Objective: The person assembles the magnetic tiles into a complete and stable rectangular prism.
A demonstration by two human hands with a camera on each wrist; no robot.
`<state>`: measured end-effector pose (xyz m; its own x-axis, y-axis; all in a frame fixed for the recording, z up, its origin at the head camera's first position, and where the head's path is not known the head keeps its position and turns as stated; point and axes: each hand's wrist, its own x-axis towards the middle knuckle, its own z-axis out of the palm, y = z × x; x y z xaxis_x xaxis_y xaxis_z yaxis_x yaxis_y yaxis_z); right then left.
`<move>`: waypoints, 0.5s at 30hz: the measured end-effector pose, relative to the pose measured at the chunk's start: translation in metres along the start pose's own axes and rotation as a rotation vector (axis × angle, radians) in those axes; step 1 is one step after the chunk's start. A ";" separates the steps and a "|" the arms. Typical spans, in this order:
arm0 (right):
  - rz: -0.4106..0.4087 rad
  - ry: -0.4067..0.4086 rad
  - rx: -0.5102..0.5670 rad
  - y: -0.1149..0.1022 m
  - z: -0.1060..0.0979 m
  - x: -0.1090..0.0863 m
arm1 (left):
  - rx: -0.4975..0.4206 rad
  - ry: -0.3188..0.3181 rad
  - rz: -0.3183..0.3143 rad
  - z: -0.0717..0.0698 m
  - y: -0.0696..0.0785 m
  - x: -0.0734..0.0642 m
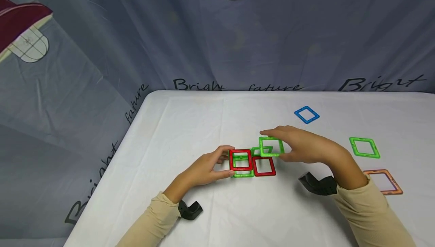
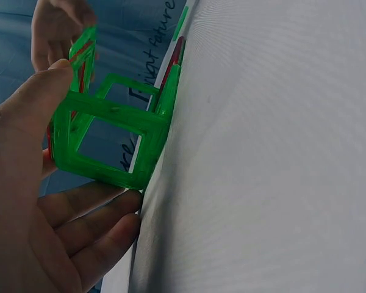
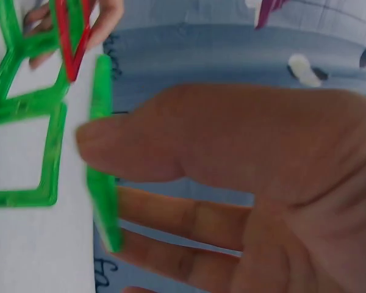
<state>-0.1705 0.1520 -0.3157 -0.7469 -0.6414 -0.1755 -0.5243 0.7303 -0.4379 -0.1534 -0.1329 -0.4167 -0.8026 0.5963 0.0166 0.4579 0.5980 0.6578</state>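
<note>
My left hand (image 1: 203,169) grips a small structure of magnetic tiles, thumb and fingers at opposite edges of its raised red square tile (image 1: 250,160). Green square tiles (image 2: 110,171) form the sides and base beneath that red one. Beside it a second red square tile (image 1: 265,174) lies flat on the table, and another green tile (image 1: 253,152) adjoins behind. Above these, my right hand (image 1: 307,145) pinches a green square tile (image 3: 104,201) between thumb and fingers. In the right wrist view this tile appears edge-on, apart from the structure.
On the white table (image 1: 176,126), a blue diamond-shaped tile (image 1: 301,118) lies at the back right. Farther right are a loose green square tile (image 1: 376,148) and an orange tile (image 1: 375,171), partly hidden by the right sleeve. A grey printed curtain (image 1: 289,43) hangs along the table's far and left edges.
</note>
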 end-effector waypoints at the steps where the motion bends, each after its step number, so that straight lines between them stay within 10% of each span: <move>1: -0.004 -0.012 0.002 -0.003 0.000 -0.001 | 0.000 -0.001 -0.001 0.000 0.000 0.000; 15: -0.043 -0.046 -0.025 -0.013 0.012 0.003 | -0.002 -0.001 0.016 0.000 0.000 0.001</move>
<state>-0.1610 0.1384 -0.3212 -0.7039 -0.6821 -0.1979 -0.5660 0.7071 -0.4238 -0.1544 -0.1321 -0.4169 -0.7949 0.6062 0.0261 0.4697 0.5875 0.6590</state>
